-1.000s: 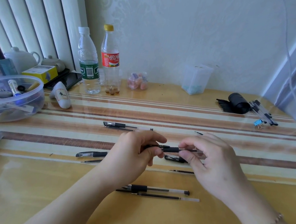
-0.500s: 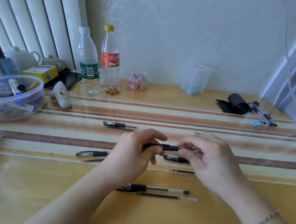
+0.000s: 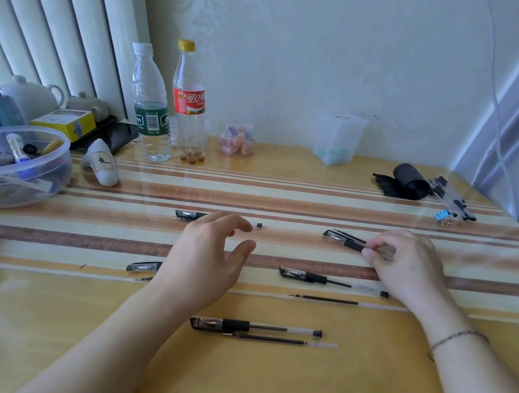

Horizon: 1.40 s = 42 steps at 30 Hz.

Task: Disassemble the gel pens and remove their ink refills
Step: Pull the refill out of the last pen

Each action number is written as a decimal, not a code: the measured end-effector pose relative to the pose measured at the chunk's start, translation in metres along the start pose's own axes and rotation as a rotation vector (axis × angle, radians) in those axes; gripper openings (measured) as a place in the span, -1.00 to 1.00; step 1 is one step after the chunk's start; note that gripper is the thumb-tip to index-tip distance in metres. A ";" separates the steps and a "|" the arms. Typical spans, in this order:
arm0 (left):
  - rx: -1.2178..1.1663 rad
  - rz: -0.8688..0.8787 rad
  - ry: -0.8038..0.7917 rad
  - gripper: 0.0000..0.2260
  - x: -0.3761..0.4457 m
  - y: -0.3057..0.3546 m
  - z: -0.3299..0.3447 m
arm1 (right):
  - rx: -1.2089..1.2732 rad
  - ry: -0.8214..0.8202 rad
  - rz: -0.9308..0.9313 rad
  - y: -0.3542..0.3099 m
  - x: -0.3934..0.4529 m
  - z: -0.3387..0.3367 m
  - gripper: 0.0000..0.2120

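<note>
From my remote feed, my right hand [image 3: 404,264] at about 2 o'clock pinches a gel pen [image 3: 347,242] by its clear barrel; the fingers hide most of the barrel, so only the black grip and the capped end, pointing toward 10 o'clock, show. My left hand [image 3: 211,255] hovers near the centre of the table [image 3: 50,318] with fingers loosely spread, holding nothing. It covers the middle of a far pen [image 3: 188,215] at 11 o'clock, whose small black end plug [image 3: 259,225] peeks out past the fingertips, and it also hides the right part of another pen [image 3: 143,267] at 9 o'clock and the thin refill [image 3: 144,279] just below it.

In the open at 3 o'clock lies a whole pen [image 3: 332,281] with a loose refill [image 3: 324,299] beside it; at 6 o'clock a nearer pen [image 3: 255,326] lies just above a second refill [image 3: 279,340].

At 12 o'clock the red-labelled bottle [image 3: 188,100] carries Chinese Coca-Cola lettering; the green label on the water bottle [image 3: 151,106] is too blurred to read. The plastic bowl [image 3: 48,169] at 10 o'clock is cut off by the frame's left edge.
</note>
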<state>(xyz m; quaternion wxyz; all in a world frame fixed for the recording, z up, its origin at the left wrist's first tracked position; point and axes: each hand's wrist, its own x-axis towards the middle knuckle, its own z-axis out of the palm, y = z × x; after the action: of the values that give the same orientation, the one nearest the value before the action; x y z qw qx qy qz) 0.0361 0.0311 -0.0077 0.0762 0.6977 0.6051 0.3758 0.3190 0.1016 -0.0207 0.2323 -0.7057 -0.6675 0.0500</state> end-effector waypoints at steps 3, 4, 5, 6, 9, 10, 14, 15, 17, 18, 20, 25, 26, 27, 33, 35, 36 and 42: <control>0.002 -0.038 0.016 -0.82 0.003 -0.005 -0.002 | 0.042 0.013 0.004 0.000 -0.002 -0.002 -0.95; 0.005 -0.043 0.025 -0.82 0.004 -0.007 -0.003 | 0.051 0.019 0.006 0.000 -0.003 -0.003 -0.95; 0.008 -0.048 0.040 -0.82 0.005 -0.010 -0.006 | 0.060 0.030 0.012 -0.002 -0.003 -0.004 -0.95; 0.006 -0.060 0.061 -0.82 0.007 -0.013 -0.009 | 0.070 0.047 0.019 -0.004 -0.005 -0.007 -0.96; -0.060 -0.172 0.149 -0.82 0.014 -0.024 -0.022 | 0.143 0.130 -0.017 -0.014 -0.012 -0.023 -0.97; -0.091 -0.222 0.179 -0.81 0.016 -0.028 -0.027 | 0.182 0.172 -0.046 -0.020 -0.016 -0.030 -0.97; -0.229 -0.371 0.277 -0.83 0.021 -0.040 -0.045 | 0.290 0.319 -0.146 -0.044 -0.031 -0.064 -0.97; -0.260 -0.393 0.292 -0.82 0.022 -0.042 -0.047 | 0.295 0.312 -0.176 -0.049 -0.034 -0.071 -0.99; -0.300 -0.413 0.303 -0.82 0.022 -0.045 -0.051 | 0.296 0.234 -0.216 -0.063 -0.042 -0.085 -0.89; -0.316 -0.421 0.298 -0.82 0.023 -0.046 -0.053 | 0.297 0.183 -0.234 -0.071 -0.046 -0.091 -0.86; -0.334 -0.435 0.283 -0.82 0.023 -0.049 -0.055 | 0.287 0.045 -0.297 -0.093 -0.051 -0.098 -0.82; -0.334 -0.434 0.254 -0.83 0.024 -0.049 -0.060 | 0.040 -0.236 -0.460 -0.147 -0.027 -0.053 -0.94; -0.326 -0.431 0.243 -0.83 0.024 -0.049 -0.060 | -0.025 -0.256 -0.492 -0.154 -0.017 -0.035 -0.93; -0.316 -0.428 0.232 -0.83 0.023 -0.049 -0.060 | -0.069 -0.270 -0.506 -0.160 -0.007 -0.018 -0.92; -0.282 -0.435 0.209 -0.83 0.022 -0.053 -0.062 | -0.207 -0.371 -0.421 -0.171 0.037 0.048 -0.89; -0.291 -0.435 0.191 -0.81 0.023 -0.055 -0.061 | -0.216 -0.369 -0.397 -0.171 0.038 0.052 -0.92; -0.294 -0.435 0.179 -0.79 0.023 -0.055 -0.060 | -0.213 -0.350 -0.391 -0.170 0.037 0.052 -0.91; -0.285 -0.431 0.173 -0.75 0.023 -0.055 -0.063 | -0.192 -0.222 -0.410 -0.164 0.022 0.057 -0.89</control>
<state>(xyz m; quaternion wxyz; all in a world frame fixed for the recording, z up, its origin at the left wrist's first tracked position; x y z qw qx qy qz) -0.0466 0.0440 0.0159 0.1999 0.5004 0.6850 0.4903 0.1494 0.1378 -0.0013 0.0947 -0.5645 -0.8198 0.0153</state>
